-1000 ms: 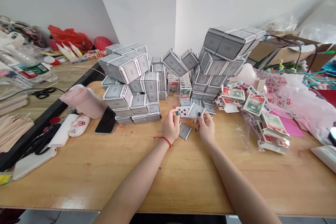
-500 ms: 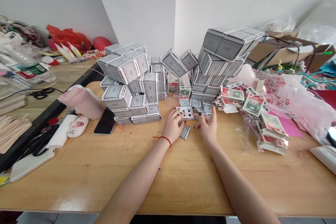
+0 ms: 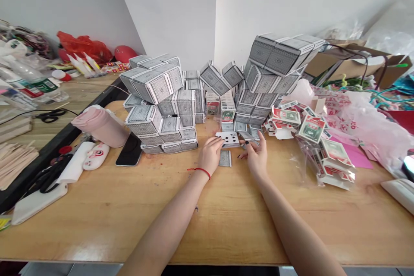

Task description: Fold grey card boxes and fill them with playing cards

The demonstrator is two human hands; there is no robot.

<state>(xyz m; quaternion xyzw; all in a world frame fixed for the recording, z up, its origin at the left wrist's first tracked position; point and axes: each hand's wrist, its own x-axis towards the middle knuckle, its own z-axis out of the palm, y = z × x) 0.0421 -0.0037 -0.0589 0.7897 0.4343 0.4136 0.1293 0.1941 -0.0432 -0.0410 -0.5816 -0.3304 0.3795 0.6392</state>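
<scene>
A stack of white playing cards (image 3: 231, 139), black spades pips upward, lies in front of me on the wooden table. My left hand (image 3: 208, 155), with a red string on its wrist, is closed on the stack's left end, fingers together. My right hand (image 3: 256, 156) is at the right of the stack, fingers apart and some curled. Its fingertips are close to grey-patterned folded cards (image 3: 252, 133), partly covered by them. One grey-backed card (image 3: 225, 158) lies flat between my hands, just below the stack.
Grey-patterned blocks of cards rise in a left pile (image 3: 161, 108) and a right pile (image 3: 274, 64). Opened card boxes (image 3: 310, 129) lie at right beside plastic bags (image 3: 359, 112). A phone (image 3: 129, 150), pink tumbler (image 3: 100, 125) and white mouse (image 3: 96, 156) sit at left.
My left hand has drawn its fingers back from across the cards to their left end. The grey-backed card below has turned straighter and shifted slightly. My right hand has barely moved.
</scene>
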